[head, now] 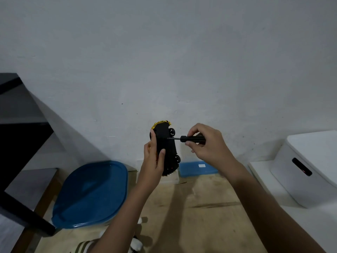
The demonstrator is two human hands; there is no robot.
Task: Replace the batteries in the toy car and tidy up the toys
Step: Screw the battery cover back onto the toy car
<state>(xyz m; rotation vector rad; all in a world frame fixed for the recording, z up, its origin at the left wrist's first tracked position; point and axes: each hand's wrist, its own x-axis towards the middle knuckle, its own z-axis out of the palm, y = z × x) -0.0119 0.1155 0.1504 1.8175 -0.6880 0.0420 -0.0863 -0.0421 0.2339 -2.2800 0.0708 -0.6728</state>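
Observation:
I hold a toy car (166, 143) up in front of the wall, turned so its black underside faces right; a gold body edge shows at its top. My left hand (154, 157) grips the car from its left side, thumb across the underside. My right hand (204, 143) pinches a black screwdriver (191, 138) held level, and its tip touches the middle of the car's underside.
A large blue-lidded container (91, 192) stands on the floor at the left, a smaller blue-lidded box (197, 168) sits against the wall behind the car. A white storage bin (310, 167) is at the right. Dark furniture (18, 143) fills the left edge. A striped soft toy (83, 246) lies near the bottom.

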